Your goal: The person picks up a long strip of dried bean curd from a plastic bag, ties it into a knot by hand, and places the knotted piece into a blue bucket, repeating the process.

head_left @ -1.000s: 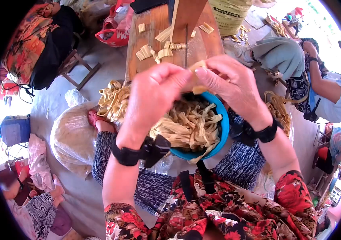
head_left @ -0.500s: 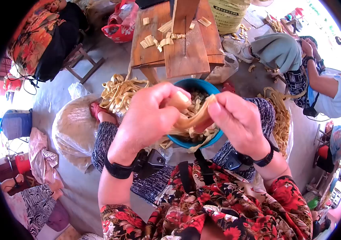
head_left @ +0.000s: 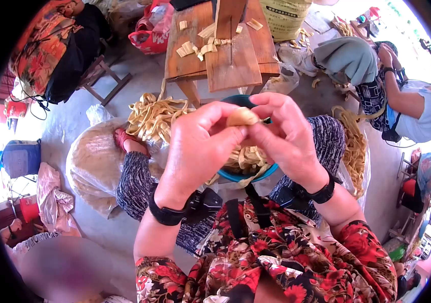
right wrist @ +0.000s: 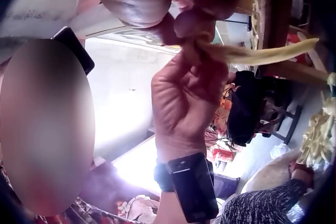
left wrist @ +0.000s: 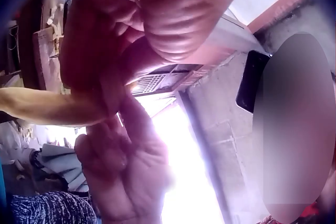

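Note:
A pale yellow, pliable strip (head_left: 242, 116) is bent over between the fingertips of both hands. My left hand (head_left: 195, 141) pinches it between thumb and fingers. From the other side my right hand (head_left: 289, 136) grips it too, thumb against thumb, with its outer fingers raised. In the left wrist view the strip (left wrist: 47, 107) sticks out past the fingers as a smooth curved band. The right wrist view shows a long tail of strip (right wrist: 262, 56) pointing away. Below the hands a blue basin (head_left: 253, 178) holds many similar strips (head_left: 246, 160), partly hidden.
Ahead stands a wooden bench (head_left: 190, 60) with an upright board (head_left: 229, 22) and several short cut pieces (head_left: 208, 48). Strips are heaped at left (head_left: 155, 116) and right (head_left: 354, 151). A full plastic bag (head_left: 94, 166) sits at left. Another person (head_left: 407, 101) sits at right.
My hands came down and back from the bench's front edge. Half a second ago they held the strip stretched between them; now they are together, with the strip bent over at the fingertips.

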The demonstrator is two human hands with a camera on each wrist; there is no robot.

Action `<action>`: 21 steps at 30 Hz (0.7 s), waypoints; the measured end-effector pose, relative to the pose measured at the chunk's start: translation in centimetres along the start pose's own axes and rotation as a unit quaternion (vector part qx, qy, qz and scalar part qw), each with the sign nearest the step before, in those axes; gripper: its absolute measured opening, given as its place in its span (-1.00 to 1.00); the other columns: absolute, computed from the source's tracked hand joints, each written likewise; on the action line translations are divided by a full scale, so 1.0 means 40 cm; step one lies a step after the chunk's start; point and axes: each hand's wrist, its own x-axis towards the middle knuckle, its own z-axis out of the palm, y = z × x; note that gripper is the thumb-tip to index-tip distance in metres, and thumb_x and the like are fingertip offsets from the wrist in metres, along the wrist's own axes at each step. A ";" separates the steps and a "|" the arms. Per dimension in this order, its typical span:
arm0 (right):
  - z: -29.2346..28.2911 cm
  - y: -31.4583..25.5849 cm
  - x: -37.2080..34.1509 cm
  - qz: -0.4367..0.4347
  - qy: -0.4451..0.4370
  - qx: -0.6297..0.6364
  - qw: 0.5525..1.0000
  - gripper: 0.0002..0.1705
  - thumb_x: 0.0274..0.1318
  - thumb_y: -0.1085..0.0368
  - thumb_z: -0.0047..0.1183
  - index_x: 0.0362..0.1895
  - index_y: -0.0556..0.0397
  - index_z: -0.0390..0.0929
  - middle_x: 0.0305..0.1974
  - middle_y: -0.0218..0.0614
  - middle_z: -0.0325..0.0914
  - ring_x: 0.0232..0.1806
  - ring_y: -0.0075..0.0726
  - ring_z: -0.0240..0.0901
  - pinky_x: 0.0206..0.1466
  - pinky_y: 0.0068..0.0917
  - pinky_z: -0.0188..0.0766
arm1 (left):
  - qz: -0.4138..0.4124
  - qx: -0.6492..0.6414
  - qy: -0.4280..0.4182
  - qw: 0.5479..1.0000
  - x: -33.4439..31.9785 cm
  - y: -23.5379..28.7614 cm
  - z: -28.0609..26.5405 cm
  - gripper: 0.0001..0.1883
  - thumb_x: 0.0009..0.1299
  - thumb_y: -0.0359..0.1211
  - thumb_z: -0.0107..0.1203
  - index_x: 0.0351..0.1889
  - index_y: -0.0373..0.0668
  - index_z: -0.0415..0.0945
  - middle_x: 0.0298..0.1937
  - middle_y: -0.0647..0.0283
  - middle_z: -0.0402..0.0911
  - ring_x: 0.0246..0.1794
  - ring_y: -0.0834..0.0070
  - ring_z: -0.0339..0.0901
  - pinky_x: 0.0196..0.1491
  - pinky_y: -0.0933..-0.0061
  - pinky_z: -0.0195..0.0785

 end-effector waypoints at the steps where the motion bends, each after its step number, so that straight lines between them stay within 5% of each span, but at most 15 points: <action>1: 0.001 -0.018 -0.003 0.045 0.018 0.056 0.997 -0.65 0.12 0.37 0.01 0.00 0.12 0.28 -0.35 -0.37 0.48 -0.66 -0.83 0.15 -0.67 -0.82 0.07 | 0.006 -0.013 -0.007 1.000 -0.004 0.004 0.006 -0.76 0.21 -0.58 0.07 -0.15 -0.32 0.43 -0.31 0.25 0.57 -0.36 0.62 0.52 -0.28 0.59 0.42; 3: -0.022 -0.018 -0.004 0.114 0.007 0.216 0.970 -0.62 0.09 0.45 -0.03 0.03 0.17 0.27 -0.31 -0.32 0.51 -0.70 -0.79 0.18 -0.71 -0.81 0.06 | -0.003 -0.026 -0.005 1.000 -0.007 0.006 -0.001 -0.71 0.21 -0.56 0.03 -0.08 -0.30 0.38 -0.25 0.22 0.57 -0.30 0.56 0.53 -0.21 0.54 0.41; 6: -0.019 -0.021 -0.017 0.165 -0.079 0.379 0.907 -0.57 0.07 0.47 -0.02 0.07 0.19 0.24 -0.31 -0.31 0.51 -0.72 -0.77 0.16 -0.72 -0.81 0.04 | -0.069 -0.244 0.002 0.967 -0.004 -0.021 -0.017 -0.76 0.23 -0.54 0.01 -0.12 -0.33 0.37 -0.31 0.16 0.57 -0.31 0.49 0.54 -0.25 0.48 0.46; 7: -0.023 -0.028 -0.012 0.162 -0.094 0.351 0.918 -0.55 0.09 0.47 -0.03 0.10 0.16 0.23 -0.31 -0.33 0.51 -0.71 -0.78 0.14 -0.72 -0.82 0.04 | -0.098 -0.249 0.015 0.963 -0.010 -0.013 -0.004 -0.78 0.24 -0.49 -0.01 -0.15 -0.34 0.37 -0.31 0.14 0.57 -0.34 0.42 0.55 -0.26 0.45 0.47; 10: -0.008 -0.037 -0.011 0.112 -0.063 0.207 0.970 -0.57 0.10 0.45 -0.03 0.09 0.14 0.24 -0.30 -0.36 0.52 -0.68 -0.81 0.16 -0.67 -0.83 0.08 | -0.227 -0.346 -0.145 0.899 -0.019 -0.018 -0.018 -0.82 0.26 -0.46 -0.03 -0.20 -0.34 0.38 -0.36 0.13 0.56 -0.38 0.40 0.56 -0.29 0.41 0.49; 14: -0.009 0.000 -0.009 -0.087 0.032 -0.112 0.989 -0.71 0.15 0.35 0.00 -0.04 0.13 0.34 -0.36 -0.46 0.47 -0.51 -0.82 0.23 -0.54 -0.83 0.14 | -0.205 -0.222 -0.131 0.944 -0.013 -0.022 -0.019 -0.78 0.34 -0.27 -0.01 -0.25 -0.26 0.42 -0.56 0.27 0.49 -0.66 0.55 0.46 -0.62 0.61 0.31; 15: -0.018 -0.022 -0.021 -0.015 0.027 -0.033 0.999 -0.81 0.17 0.29 0.00 -0.19 0.13 0.39 -0.41 -0.52 0.42 -0.51 -0.81 0.20 -0.52 -0.82 0.13 | -0.183 -0.129 -0.080 0.971 -0.017 -0.029 -0.008 -0.73 0.38 -0.23 -0.06 -0.18 -0.27 0.38 -0.59 0.22 0.44 -0.75 0.53 0.39 -0.73 0.65 0.19; 18: -0.034 -0.064 -0.020 0.136 -0.097 -0.075 0.983 -0.78 0.22 0.24 -0.07 -0.41 0.11 0.42 -0.57 -0.59 0.31 -0.58 -0.81 0.17 -0.57 -0.79 0.07 | -0.180 0.000 -0.071 0.981 -0.023 -0.002 0.008 -0.72 0.36 -0.22 -0.01 -0.18 -0.26 0.40 -0.57 0.30 0.45 -0.74 0.61 0.34 -0.71 0.68 0.16; 21: -0.041 -0.068 -0.051 0.142 -0.090 0.162 0.972 -0.77 0.22 0.23 -0.08 -0.45 0.08 0.40 -0.63 -0.62 0.27 -0.62 -0.81 0.15 -0.62 -0.78 0.02 | -0.072 -0.045 -0.073 0.994 -0.048 -0.019 -0.015 -0.74 0.25 -0.29 0.15 -0.20 -0.24 0.45 -0.50 0.41 0.49 -0.58 0.76 0.34 -0.55 0.78 0.13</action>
